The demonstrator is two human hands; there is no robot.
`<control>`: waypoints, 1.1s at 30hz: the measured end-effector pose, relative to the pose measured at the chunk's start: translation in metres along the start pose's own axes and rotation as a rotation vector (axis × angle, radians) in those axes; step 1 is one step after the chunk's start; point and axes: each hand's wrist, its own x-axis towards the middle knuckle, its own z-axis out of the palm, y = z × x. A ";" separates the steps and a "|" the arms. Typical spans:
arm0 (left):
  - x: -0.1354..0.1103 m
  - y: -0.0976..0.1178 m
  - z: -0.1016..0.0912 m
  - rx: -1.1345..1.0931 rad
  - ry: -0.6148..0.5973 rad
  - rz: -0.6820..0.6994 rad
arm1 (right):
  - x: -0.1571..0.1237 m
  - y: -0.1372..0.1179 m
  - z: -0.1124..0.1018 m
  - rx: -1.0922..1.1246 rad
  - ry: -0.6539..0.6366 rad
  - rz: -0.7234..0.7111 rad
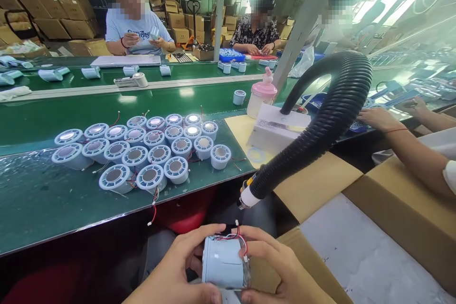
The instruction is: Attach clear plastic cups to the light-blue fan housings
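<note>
A glossy dark-green tabletop [32, 194] runs through a workshop, with stacked brown cardboard boxes [57, 9] rising beyond it, far to the left of a thick black ribbed hose [320, 137]. Three people sit on the far side of the tabletop from the hose, one in a light-blue T-shirt [121, 23], one in a dark floral shirt [254, 33], the third blurred by glare.

Below the hose's white tip, the task's thing, a light-blue cylindrical housing [224, 263] with red, white and black wires [242, 240], rests between two bare hands. The left hand [180, 259] clasps one end, thumb beneath and fingers curled over; the right hand [281, 256] grips the opposite end, its fingers by the wires.

Right of the hose, one open brown cardboard carton [409, 218] holds crumpled white sheeting [384, 256]. Behind the hose stands one clear bottle with a pink lid [263, 92], pale contents inside; one white box [265, 137] at the hose's base carries one knife [285, 127].

Left of the hose, 23 light-blue round units with grey discs [151, 178] stand clustered, and one more light-blue unit [239, 98] sits apart, near the bottle. To the hose's right reaches one co-worker's hand with a red cord [379, 118] at its wrist.
</note>
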 end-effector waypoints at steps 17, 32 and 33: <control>-0.009 0.037 -0.005 0.354 -0.100 0.212 | -0.004 -0.010 0.002 0.464 -0.014 0.295; -0.011 0.033 -0.005 0.422 -0.113 0.173 | 0.004 -0.011 0.009 0.823 -0.101 0.467; -0.011 0.032 -0.006 0.418 -0.115 0.171 | 0.004 -0.009 0.011 0.833 -0.103 0.463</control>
